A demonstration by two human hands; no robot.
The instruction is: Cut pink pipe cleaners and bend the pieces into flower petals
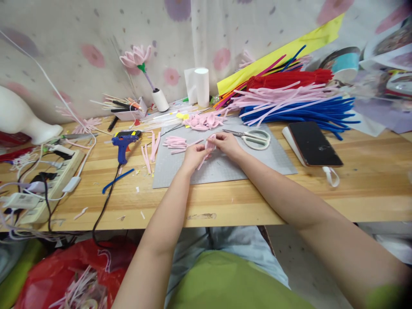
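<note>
Over the grey cutting mat, my left hand and my right hand meet on a pink pipe cleaner piece. Both have their fingers closed on it, and one strand points down below the left fingers. Part of the piece is hidden by the fingers. To the left lie short pink pipe cleaners in a small bundle. Behind my hands is a heap of shaped pink pieces. White-handled scissors rest just right of my right hand.
A blue glue gun stands left of the mat, its cord hanging over the table edge. Further left is a power strip. Red, pink and blue pipe cleaners are piled at the back right, near a phone. A pink flower stands behind.
</note>
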